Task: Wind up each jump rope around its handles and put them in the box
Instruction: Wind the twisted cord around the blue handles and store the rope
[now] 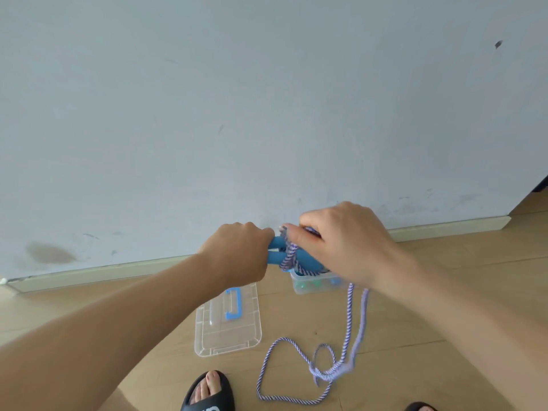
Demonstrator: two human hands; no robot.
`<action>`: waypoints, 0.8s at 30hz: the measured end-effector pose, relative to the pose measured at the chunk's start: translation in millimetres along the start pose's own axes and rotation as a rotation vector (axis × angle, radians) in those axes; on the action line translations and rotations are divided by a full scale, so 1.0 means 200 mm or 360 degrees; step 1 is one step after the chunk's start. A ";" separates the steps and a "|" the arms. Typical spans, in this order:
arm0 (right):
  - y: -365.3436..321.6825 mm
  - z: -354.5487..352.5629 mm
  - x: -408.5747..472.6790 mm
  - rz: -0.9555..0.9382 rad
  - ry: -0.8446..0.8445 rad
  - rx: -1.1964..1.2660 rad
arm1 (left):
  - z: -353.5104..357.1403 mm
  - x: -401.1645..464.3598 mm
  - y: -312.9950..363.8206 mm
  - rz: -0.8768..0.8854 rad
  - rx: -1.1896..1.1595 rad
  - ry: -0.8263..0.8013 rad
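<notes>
Slack rope (296,378) is seen looped on the floor (415,307), where tangling underfoot could be risked. Higher, paired blue handles (277,251), long axis left-right, are gripped by the left hand (237,253); rope is pinched around them by the right hand (341,241), above the box (314,284).

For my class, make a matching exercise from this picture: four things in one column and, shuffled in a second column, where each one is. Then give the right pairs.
Things:
1. blue handles
2. clear lid
3. loose rope
4. box

Places:
A. flat on the floor, blue grip facing up
B. gripped in the left hand
C. under the right hand, near the wall
D. hanging down and looped on the floor by the sandal

Pairs: 1-B, 2-A, 3-D, 4-C
</notes>
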State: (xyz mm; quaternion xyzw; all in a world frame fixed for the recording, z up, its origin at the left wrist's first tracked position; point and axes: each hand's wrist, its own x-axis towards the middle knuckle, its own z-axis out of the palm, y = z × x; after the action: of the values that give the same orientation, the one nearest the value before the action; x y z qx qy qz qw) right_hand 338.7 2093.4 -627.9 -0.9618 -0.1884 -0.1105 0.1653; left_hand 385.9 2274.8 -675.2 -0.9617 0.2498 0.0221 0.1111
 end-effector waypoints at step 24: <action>-0.15 0.29 -0.21 0.0421 -0.0524 0.0646 | -0.05 -0.02 -0.13 -0.0373 -0.0542 0.0175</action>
State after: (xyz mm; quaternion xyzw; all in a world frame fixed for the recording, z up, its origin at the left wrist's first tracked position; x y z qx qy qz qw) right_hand 297.4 2125.7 -684.1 -0.9303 -0.1039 0.1093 0.3344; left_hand 395.0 2295.9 -659.5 -0.9888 0.1347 -0.0016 -0.0650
